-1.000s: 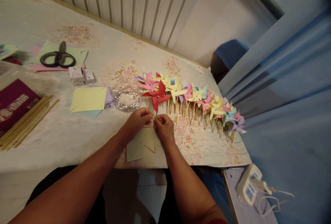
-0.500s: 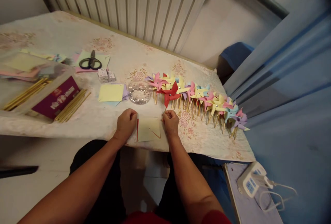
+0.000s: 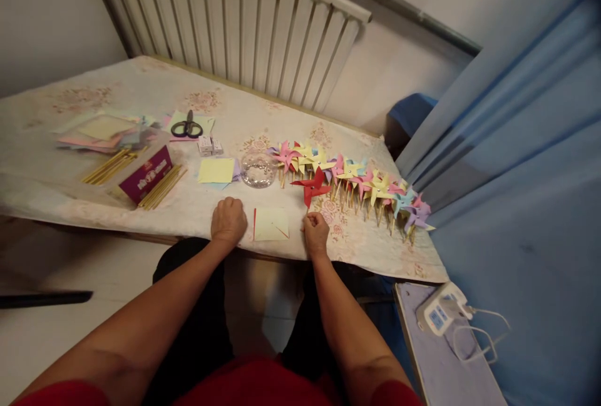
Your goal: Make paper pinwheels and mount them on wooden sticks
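And here's the right hand [image 3: 316, 234], pinching the red pinwheel [image 3: 313, 188] low on its stick, blades up! Across from it, the left hand [image 3: 228, 219] sits curled on the counter [image 3: 369, 245], and between the two lies a pale paper square [image 3: 271, 223], red showing along its left edge. Behind, a row of pastel pinwheels [image 3: 352, 171] runs off to the right. Left of that row, a clear round dish [image 3: 258, 185] of small shiny pieces; beside it, a yellow-topped paper stack [image 3: 216, 170], small white boxes [image 3: 209, 146], and scissors [image 3: 189, 122] lying on paper sheets [image 3: 206, 123]. Farther left, thin sticks [image 3: 163, 187] flank a purple card [image 3: 148, 176]!
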`<state>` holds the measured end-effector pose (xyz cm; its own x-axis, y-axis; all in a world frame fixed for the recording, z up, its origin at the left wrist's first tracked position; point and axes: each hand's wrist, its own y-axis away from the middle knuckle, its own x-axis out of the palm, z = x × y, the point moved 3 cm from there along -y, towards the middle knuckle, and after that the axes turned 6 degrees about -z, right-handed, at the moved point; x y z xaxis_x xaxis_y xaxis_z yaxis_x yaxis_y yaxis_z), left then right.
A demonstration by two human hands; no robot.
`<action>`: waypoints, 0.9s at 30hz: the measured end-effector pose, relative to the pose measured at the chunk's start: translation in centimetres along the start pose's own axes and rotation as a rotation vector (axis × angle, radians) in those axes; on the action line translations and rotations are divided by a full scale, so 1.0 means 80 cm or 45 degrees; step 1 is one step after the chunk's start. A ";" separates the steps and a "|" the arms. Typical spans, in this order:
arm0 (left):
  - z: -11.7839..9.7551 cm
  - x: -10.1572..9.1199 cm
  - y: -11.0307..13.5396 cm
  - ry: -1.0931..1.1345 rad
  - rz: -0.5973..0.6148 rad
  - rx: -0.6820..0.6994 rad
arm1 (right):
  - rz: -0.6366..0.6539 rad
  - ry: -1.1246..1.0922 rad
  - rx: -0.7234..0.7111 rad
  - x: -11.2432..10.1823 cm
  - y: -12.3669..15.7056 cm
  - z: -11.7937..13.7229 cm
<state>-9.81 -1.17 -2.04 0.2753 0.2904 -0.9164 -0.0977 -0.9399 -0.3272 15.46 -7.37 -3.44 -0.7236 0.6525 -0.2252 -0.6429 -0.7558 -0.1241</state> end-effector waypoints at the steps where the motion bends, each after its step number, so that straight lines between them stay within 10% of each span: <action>1: 0.000 -0.001 0.000 -0.011 0.003 -0.001 | -0.012 0.008 -0.008 -0.004 0.000 -0.001; 27: -0.002 0.001 -0.006 -0.144 -0.023 -0.003 | -0.132 0.339 -0.330 -0.006 0.002 -0.008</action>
<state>-9.57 -0.75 -1.96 0.1677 0.3256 -0.9305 -0.0918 -0.9346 -0.3436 15.86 -7.87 -3.93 -0.5455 0.7149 -0.4375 -0.5997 -0.6976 -0.3922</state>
